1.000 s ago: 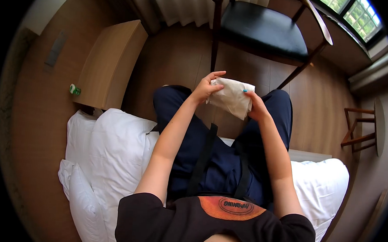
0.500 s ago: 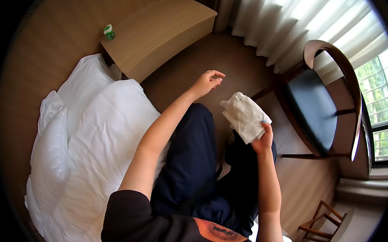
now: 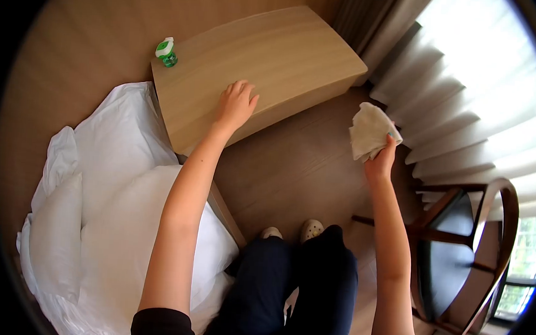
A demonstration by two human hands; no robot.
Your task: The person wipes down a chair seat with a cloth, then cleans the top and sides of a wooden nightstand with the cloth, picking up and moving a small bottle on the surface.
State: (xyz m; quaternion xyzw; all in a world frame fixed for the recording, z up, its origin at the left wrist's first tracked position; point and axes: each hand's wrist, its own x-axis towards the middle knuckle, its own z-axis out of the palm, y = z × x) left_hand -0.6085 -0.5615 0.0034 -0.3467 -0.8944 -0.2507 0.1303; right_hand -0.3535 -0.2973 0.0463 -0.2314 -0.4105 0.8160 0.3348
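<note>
My right hand (image 3: 382, 160) grips a folded off-white cloth (image 3: 368, 131), thumb on its near face, above the floor in front of the curtain. My left hand (image 3: 236, 107) holds nothing; its fingers are loosely bent with the thumb apart. In view it overlaps the front part of a light wooden cabinet top (image 3: 274, 52); whether it touches the wood I cannot tell. A small green bottle with a white top (image 3: 166, 53) stands at the cabinet's far left end, beyond my left hand.
A bed with rumpled white bedding (image 3: 114, 202) lies on the left, close to the cabinet. At right stands a dark wooden chair (image 3: 448, 256) with a black seat. White curtains (image 3: 466, 87) hang behind it. My shoes are on the brown floor (image 3: 280, 162).
My view has shifted toward the cabinet, which now looks nearer and larger. My left hand has come over to the cabinet's front. The cloth stays in my right hand, held farther forward and right.
</note>
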